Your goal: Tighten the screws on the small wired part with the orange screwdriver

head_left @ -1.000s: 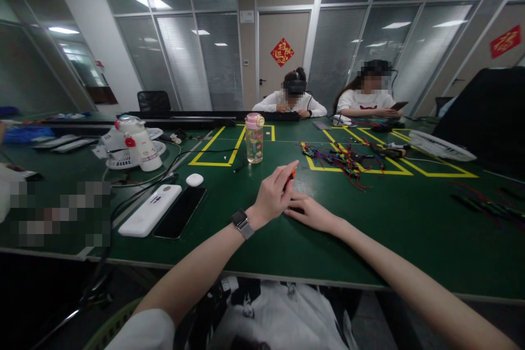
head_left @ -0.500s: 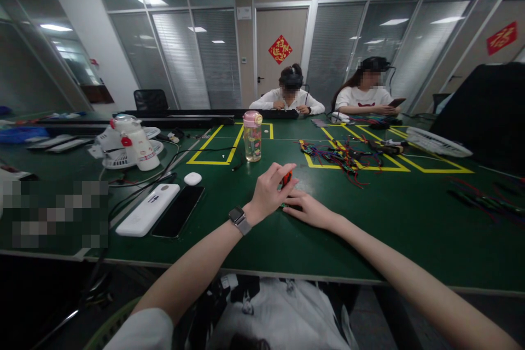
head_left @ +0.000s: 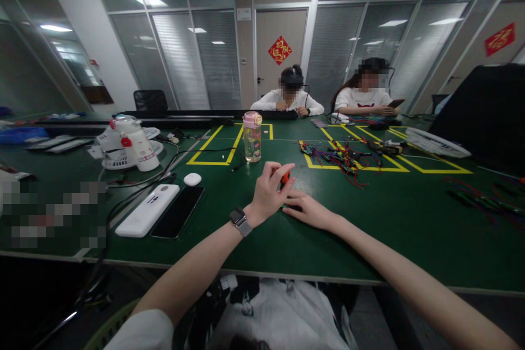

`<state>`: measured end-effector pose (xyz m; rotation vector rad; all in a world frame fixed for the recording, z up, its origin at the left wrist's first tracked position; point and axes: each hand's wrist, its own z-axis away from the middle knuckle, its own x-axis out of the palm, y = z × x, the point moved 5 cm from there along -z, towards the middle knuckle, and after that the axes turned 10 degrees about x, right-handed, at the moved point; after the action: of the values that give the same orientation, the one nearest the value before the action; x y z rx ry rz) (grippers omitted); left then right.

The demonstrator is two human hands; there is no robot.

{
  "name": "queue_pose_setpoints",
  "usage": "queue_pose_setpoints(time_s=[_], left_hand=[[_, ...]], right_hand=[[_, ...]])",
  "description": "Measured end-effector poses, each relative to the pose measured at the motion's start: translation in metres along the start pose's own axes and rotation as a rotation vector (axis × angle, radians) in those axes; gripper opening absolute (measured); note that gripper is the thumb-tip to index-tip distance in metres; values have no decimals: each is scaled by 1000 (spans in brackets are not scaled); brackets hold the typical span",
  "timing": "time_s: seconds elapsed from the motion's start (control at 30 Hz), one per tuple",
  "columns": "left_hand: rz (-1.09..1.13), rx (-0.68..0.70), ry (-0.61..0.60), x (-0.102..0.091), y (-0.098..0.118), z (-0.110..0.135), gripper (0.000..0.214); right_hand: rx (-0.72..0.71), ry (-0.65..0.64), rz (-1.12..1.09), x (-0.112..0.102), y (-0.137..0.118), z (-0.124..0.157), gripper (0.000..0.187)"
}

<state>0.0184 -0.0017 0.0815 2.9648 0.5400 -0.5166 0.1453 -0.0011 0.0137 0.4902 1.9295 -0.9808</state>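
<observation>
My left hand (head_left: 268,191), with a watch on its wrist, is closed around a small orange-and-black tool (head_left: 286,177). Its fingers hide most of the tool, whose lower end I cannot see. Just right of it and lower, my right hand (head_left: 309,211) rests on the green table (head_left: 369,240), fingers curled over a small green circuit board (head_left: 284,207). Only a sliver of that board shows beside the fingertips. The two hands meet at the fingers, the tool standing above the board.
Ahead stands a pink-lidded bottle (head_left: 252,139). At left lie a white power bank (head_left: 150,210), a black phone (head_left: 179,212) and a white earbud case (head_left: 192,179). A tangle of wired boards (head_left: 336,154) lies right of the bottle. Two people sit across the table.
Almost nothing differs. My left hand and the orange-and-black tool have shifted very slightly; my right hand stays in place on the board.
</observation>
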Motion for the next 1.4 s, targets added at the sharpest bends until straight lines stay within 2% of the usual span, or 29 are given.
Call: queue_pose_setpoints(time_s=[0.23, 0.5, 0.77, 0.87, 1.0, 1.13, 1.4], left_hand=[[78, -24, -76, 0, 1, -2, 40], [87, 48, -3, -4, 4, -4, 41], [-43, 55, 89, -7, 3, -3, 23], [-2, 58, 50, -7, 4, -3, 22], [100, 38, -33, -5, 6, -3, 33], [155, 19, -60, -2, 6, -3, 39], [94, 27, -76, -1, 7, -7, 30]], right_hand=[[-3, -5, 8, 1, 2, 0, 32], [25, -2, 22, 4, 7, 1, 33], [15, -3, 27, 2, 5, 1, 33], [8, 1, 19, 2, 4, 1, 32], [1, -1, 16, 2, 4, 0, 31], [-5, -3, 3, 2, 3, 0, 31], [-21, 6, -19, 0, -1, 0, 28]])
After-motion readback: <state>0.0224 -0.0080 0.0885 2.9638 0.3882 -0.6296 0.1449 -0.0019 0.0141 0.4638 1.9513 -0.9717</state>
